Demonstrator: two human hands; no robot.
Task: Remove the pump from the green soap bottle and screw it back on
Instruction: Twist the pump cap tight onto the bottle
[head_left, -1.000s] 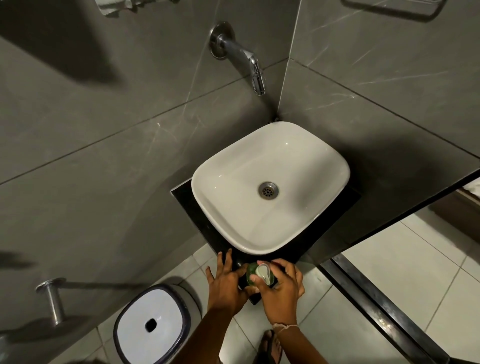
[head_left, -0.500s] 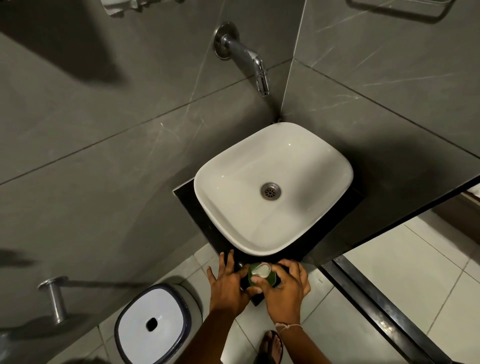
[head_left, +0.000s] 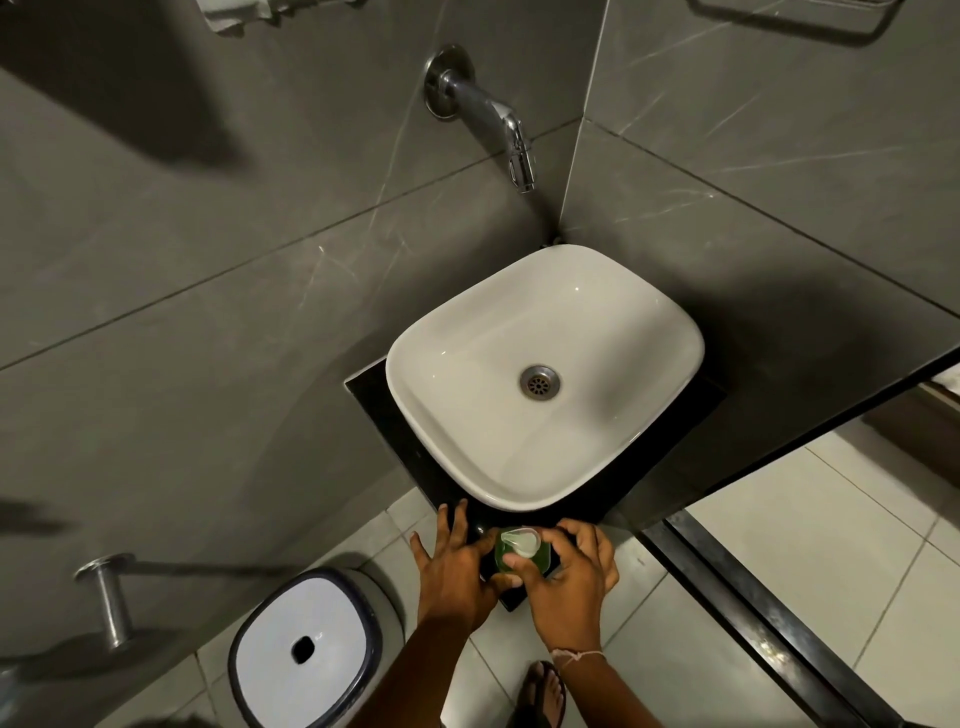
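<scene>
a: where is the green soap bottle right now?

b: at about 6 o'clock from the white basin, standing on the front corner of the dark surface that carries the basin. its pump is the pale cap seen from above.

a: why two hands on it?

b: one steadies, one turns, i'd judge. the left hand comes in from 9 o'clock, fingers spread wide and flat, pressed against the bottle's side and the surface edge, bracing rather than gripping. the right hand comes from 4 o'clock, fingers curled around the bottle with the thumb against the pump.

a: is the pump off or on?

b: it sits on top of the bottle; whether the thread is loose or tight i cannot tell.

a: any risk?

b: the bottle stands near the surface's corner, above the floor and the bin at 8 o'clock, so a slip could knock it off.
</scene>
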